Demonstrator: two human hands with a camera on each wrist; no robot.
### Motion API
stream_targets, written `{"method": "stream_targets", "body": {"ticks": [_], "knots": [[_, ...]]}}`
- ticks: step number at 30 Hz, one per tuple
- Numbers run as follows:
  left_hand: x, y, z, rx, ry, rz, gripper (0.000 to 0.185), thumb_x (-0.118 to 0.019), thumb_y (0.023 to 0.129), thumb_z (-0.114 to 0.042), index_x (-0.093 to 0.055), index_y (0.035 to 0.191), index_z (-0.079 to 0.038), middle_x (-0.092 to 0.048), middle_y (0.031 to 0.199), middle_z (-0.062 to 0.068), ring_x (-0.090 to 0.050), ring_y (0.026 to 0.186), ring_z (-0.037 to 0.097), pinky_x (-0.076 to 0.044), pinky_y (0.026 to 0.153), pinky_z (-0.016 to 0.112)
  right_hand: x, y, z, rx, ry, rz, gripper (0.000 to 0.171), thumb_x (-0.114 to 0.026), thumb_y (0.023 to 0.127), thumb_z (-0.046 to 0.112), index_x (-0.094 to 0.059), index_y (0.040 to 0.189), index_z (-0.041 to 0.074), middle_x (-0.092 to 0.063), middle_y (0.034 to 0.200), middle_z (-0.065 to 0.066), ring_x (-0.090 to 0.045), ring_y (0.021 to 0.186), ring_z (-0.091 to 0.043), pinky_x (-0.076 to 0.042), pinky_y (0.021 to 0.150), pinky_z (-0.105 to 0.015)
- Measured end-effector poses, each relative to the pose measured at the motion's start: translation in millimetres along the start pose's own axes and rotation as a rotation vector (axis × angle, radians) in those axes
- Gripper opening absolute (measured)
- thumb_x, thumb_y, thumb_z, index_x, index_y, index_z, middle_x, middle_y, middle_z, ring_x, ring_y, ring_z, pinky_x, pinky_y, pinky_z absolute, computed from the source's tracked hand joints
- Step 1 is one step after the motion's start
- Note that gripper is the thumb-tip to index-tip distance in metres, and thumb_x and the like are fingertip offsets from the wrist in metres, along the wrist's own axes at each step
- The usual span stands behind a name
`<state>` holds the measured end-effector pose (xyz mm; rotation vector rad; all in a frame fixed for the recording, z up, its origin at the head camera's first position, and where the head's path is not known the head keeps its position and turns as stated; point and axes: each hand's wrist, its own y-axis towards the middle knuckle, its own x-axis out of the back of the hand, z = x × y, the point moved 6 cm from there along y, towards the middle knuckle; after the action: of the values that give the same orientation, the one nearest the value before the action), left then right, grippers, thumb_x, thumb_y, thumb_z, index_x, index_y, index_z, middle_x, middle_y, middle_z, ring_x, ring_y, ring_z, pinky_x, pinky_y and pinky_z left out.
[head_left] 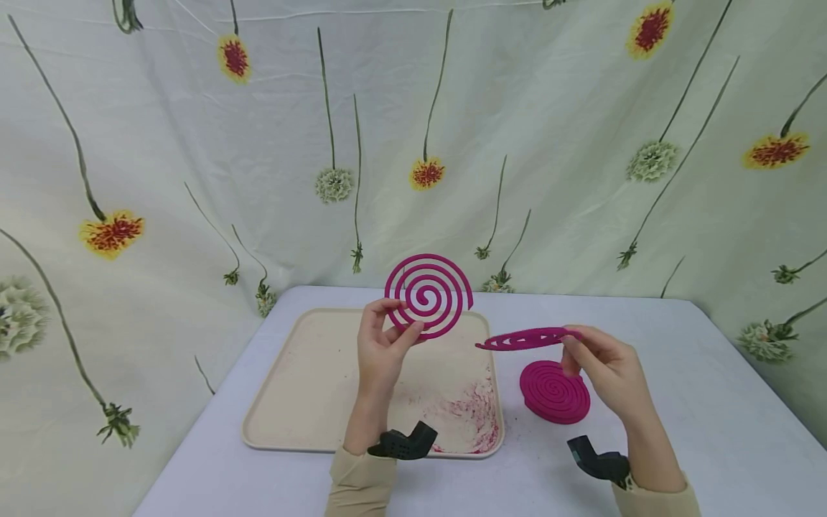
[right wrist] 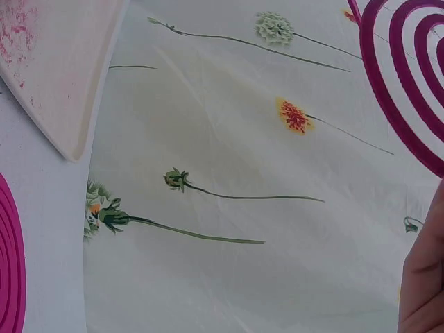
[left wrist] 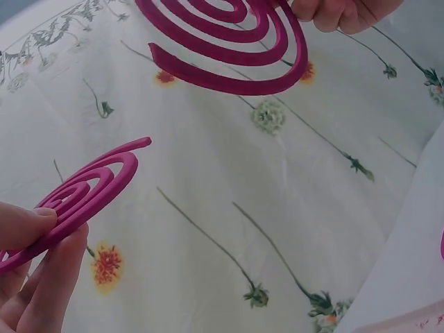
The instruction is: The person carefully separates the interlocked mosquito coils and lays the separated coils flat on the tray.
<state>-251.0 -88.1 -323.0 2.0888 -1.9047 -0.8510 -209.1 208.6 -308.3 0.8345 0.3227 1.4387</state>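
Observation:
My left hand [head_left: 386, 337] pinches the lower edge of a pink spiral coil [head_left: 429, 294] and holds it upright above the tray. In the left wrist view this coil [left wrist: 83, 191] runs out slantwise from between its thumb and fingers [left wrist: 41, 277]. My right hand [head_left: 584, 348] pinches the right end of a second pink coil [head_left: 526, 338], held flat above the table; from below it shows face-on [left wrist: 229, 59]. Under it a stack of pink coils [head_left: 554, 391] lies on the table. Part of a coil [right wrist: 416, 90] shows above a right fingertip [right wrist: 424, 277].
A beige tray [head_left: 304, 388], smeared with pink dust at its near right corner, lies on the pale table [head_left: 678, 402]. A floral curtain [head_left: 549, 143] hangs behind and at both sides. The tray corner [right wrist: 62, 83] and the stack's edge [right wrist: 8, 263] show in the right wrist view.

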Motion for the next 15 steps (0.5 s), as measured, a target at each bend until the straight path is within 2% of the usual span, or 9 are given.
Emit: {"method": "stream_targets", "body": {"ticks": [2, 4, 8, 11, 15], "knots": [[1.0, 0.1, 0.4, -0.003, 0.003, -0.004, 0.045, -0.067, 0.084, 0.001, -0.040, 0.121, 0.002, -0.049, 0.122, 0.016, -0.065, 0.097, 0.028, -0.054, 0.079, 0.037, 0, 0, 0, 0.017, 0.001, -0.009, 0.019, -0.056, 0.085, -0.014, -0.065, 0.098, -0.004, -0.054, 0.069, 0.002, -0.049, 0.059, -0.009, -0.043, 0.046, -0.020], [1.8, 0.3, 0.5, -0.010, 0.007, -0.006, 0.046, -0.068, 0.084, -0.001, -0.041, 0.121, 0.002, -0.049, 0.122, 0.016, -0.065, 0.098, 0.028, -0.054, 0.079, 0.037, -1, 0, -1, 0.022, 0.000, -0.009, 0.017, -0.058, 0.085, -0.014, -0.067, 0.097, -0.006, -0.054, 0.078, 0.002, -0.049, 0.065, -0.009, -0.043, 0.047, -0.020], [3.0, 0.5, 1.0, -0.017, 0.008, -0.008, 0.047, -0.068, 0.084, -0.001, -0.040, 0.122, 0.001, -0.049, 0.123, 0.015, -0.064, 0.099, 0.029, -0.054, 0.079, 0.037, -7, 2, -6, -0.017, 0.014, -0.006, 0.017, -0.059, 0.085, -0.012, -0.067, 0.100, -0.009, -0.061, 0.095, 0.004, -0.058, 0.079, -0.006, -0.053, 0.062, -0.017], [3.3, 1.0, 1.5, -0.014, 0.000, -0.011, 0.054, -0.068, 0.084, -0.001, -0.036, 0.128, -0.003, -0.049, 0.124, 0.014, -0.064, 0.099, 0.029, -0.054, 0.079, 0.037, -11, 2, -12, -0.072, 0.011, -0.017, 0.017, -0.060, 0.086, -0.008, -0.065, 0.102, -0.008, -0.066, 0.090, 0.002, -0.064, 0.079, -0.006, -0.055, 0.067, -0.021], [3.8, 2.2, 2.1, -0.004, -0.023, -0.019, 0.071, -0.069, 0.083, -0.001, -0.025, 0.138, -0.013, -0.050, 0.123, 0.016, -0.064, 0.099, 0.030, -0.054, 0.079, 0.039, -17, 2, -19, -0.157, 0.058, -0.032, 0.027, -0.063, 0.087, -0.002, -0.060, 0.114, -0.005, -0.069, 0.087, 0.002, -0.067, 0.075, -0.008, -0.056, 0.064, -0.025]]}}
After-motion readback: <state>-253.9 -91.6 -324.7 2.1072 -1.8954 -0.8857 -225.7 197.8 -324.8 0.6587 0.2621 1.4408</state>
